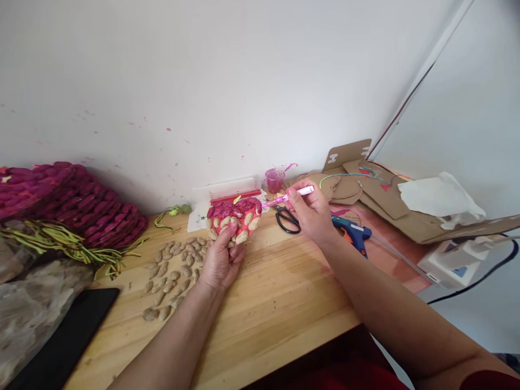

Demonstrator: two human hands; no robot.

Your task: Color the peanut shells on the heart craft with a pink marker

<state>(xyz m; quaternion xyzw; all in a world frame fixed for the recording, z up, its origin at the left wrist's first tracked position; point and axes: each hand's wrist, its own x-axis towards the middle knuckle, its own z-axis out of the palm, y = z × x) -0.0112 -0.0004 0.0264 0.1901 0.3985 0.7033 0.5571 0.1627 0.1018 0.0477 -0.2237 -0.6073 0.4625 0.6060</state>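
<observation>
My left hand (223, 257) is closed on a red craft piece covered with peanut shells (244, 223), held just above the table. The shells along its upper edge are painted magenta, while the lower ones keep their tan colour. In a pinch, my right hand (311, 214) holds a white-handled paintbrush (303, 192) whose pink-smeared tip points left, at the craft piece's right edge; whether it touches is hard to tell. Behind the brush stands a clear cup stained with pink paint (275, 180). Black-handled scissors (289, 221) lie below the right hand's fingers.
Loose peanuts (173, 276) are scattered on the wooden table (268, 303). Magenta stacked peanut pieces (97, 206), green-yellow cords (77, 241) and a plastic bag (44, 314) sit left. A blue glue gun (355, 233), cardboard (390, 200) and a white device (459, 262) are right.
</observation>
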